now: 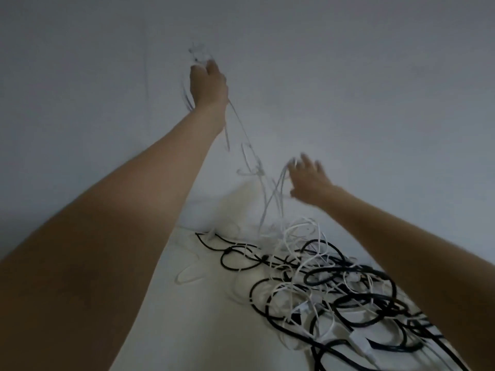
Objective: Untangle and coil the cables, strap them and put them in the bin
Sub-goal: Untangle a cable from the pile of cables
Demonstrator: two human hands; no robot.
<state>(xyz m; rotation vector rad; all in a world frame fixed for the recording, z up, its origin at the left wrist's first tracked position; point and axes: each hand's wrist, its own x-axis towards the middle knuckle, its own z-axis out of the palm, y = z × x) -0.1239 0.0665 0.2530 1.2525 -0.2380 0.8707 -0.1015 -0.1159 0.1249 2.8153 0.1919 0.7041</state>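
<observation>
There is one view only, from the camera on my head, wide-angle, with straight edges bowed toward the corners. It faces forward and slightly down, along both my outstretched arms toward the wall (348, 76). My forearms fill the near lower corners, close to the lens. The table (203, 330) runs away from me below, with the cables (329, 285) near, right of centre. No second view shares anything.

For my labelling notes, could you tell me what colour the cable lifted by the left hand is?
White, seen in the head view: the cable hangs from the left hand.
</observation>
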